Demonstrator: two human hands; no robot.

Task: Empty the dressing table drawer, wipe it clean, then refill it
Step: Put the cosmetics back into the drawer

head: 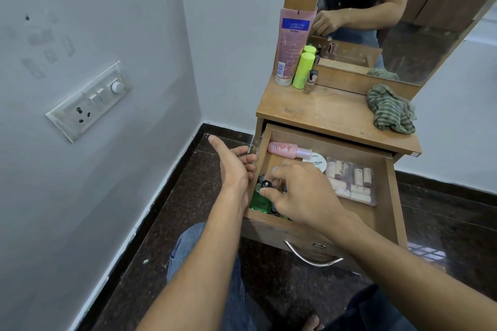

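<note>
The wooden drawer (390, 196) of the dressing table is pulled out. Inside lie a pink spray bottle (285, 148), a white round nail polish remover tub (317, 160), a clear packet of small rolls (355, 183), a green bottle (259, 200) and some small dark-capped bottles. My right hand (304, 193) reaches into the drawer's left front corner and pinches a small black-capped bottle (266, 183). My left hand (232, 166) hovers at the drawer's left side, palm turned inward, thumb raised, holding nothing. A striped green cloth (390, 113) lies on the table top.
On the table top (317, 110) at the back left stand a pink tube (291, 45), a lime green bottle (302, 70) and a small glass bottle (310, 80) before the mirror (403, 21). A wall with a switch panel (88, 102) is at the left. My knees are below the drawer.
</note>
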